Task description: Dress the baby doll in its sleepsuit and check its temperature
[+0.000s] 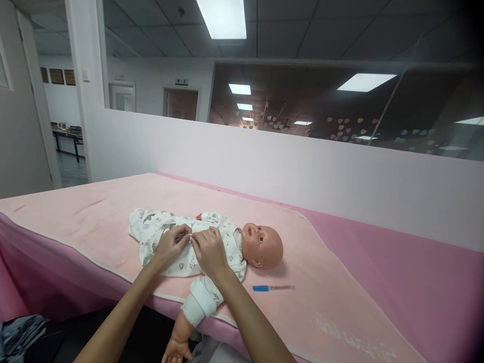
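Note:
A baby doll (266,247) lies on its back with its head to the right, dressed in a white printed baby outfit (183,267). My left hand (171,246) and my right hand (209,250) meet over the doll's belly. Both have thumb and fingers pinched together on the front of the outfit, where a small bit of cloth shows between the fingertips. Whether it is a tie, a snap or an edge I cannot make out. The doll's near arm (182,330) hangs over the table's front edge, its sleeve bunched up, beneath my right forearm.
A thin clear stick with a blue end (274,288), like a thermometer, lies near the doll's head. A pale pink mat (302,267) covers the table over a darker pink cloth (423,262). A white half-wall (264,161) with glass above stands behind. Dark cloth lies at lower left.

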### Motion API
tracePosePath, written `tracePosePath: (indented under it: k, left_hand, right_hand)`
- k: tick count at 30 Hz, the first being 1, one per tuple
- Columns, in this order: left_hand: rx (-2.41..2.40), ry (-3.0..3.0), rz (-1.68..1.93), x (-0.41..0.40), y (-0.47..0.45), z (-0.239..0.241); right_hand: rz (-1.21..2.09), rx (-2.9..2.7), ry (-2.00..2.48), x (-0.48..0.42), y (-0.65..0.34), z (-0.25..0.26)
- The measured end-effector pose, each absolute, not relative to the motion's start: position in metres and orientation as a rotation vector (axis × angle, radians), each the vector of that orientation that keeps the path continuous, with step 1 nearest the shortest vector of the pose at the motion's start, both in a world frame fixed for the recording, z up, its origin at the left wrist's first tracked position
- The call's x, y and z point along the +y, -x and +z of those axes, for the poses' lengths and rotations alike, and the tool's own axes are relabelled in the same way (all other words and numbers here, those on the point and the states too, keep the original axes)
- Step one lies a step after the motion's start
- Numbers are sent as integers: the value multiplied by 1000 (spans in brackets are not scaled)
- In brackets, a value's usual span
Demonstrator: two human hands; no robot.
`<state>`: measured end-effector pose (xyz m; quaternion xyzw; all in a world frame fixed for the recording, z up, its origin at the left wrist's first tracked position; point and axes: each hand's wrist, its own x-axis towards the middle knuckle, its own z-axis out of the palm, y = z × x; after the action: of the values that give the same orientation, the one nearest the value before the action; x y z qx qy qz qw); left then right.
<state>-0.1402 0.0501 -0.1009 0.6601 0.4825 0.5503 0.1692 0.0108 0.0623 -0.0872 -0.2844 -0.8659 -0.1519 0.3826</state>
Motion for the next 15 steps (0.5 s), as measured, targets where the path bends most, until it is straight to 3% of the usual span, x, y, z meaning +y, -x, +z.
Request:
tracePosePath:
  k: [15]
  left_hand:
    - [1297,-1882,1601,47,137,-97]
  right_hand:
    - [-564,-2252,937,64,-7,-90]
